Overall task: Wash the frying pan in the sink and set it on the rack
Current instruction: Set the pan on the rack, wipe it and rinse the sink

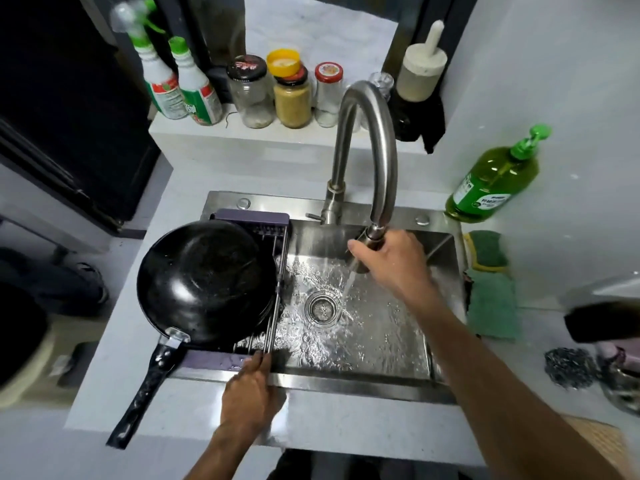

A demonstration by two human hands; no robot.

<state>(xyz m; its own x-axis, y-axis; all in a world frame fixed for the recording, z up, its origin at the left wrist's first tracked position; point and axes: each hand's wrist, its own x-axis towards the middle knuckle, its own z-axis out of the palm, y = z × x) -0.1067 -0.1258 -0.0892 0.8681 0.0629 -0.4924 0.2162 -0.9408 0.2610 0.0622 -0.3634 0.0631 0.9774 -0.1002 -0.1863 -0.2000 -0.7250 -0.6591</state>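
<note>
The right hand (388,261) curls around the tap's spray head (372,237). The left hand (251,386) rests fingertips on the rack (273,327) beside the upturned pan (204,282); its grip is hard to make out.

White counter (194,407) holds steel sink (346,382). Beyond right hand (388,258): green soap bottle (491,181), sponge (486,251), green cloth (493,306). Right of its forearm: steel scourer (568,367). Left hand (251,386) rests at sink's near rim.
</note>
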